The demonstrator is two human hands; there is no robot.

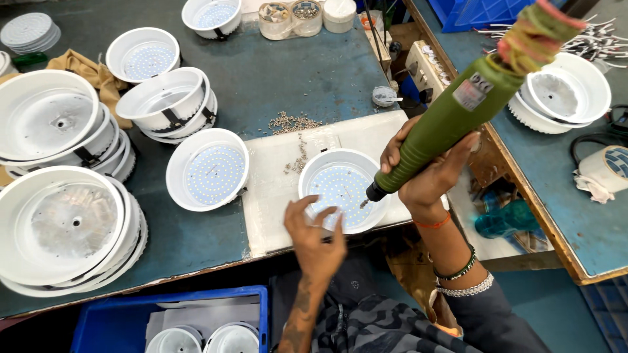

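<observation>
A round white lamp housing with a dotted LED board inside lies on a white mat at the table's front edge. My right hand grips a green electric screwdriver, its tip down on the LED board's right side. My left hand rests on the housing's near rim, fingers spread and steadying it. A scatter of small screws lies just beyond the mat.
Another housing with LED board sits left of the mat. Stacks of white housings fill the left side. A blue crate stands below the table edge. Small containers are at the back. A second table is to the right.
</observation>
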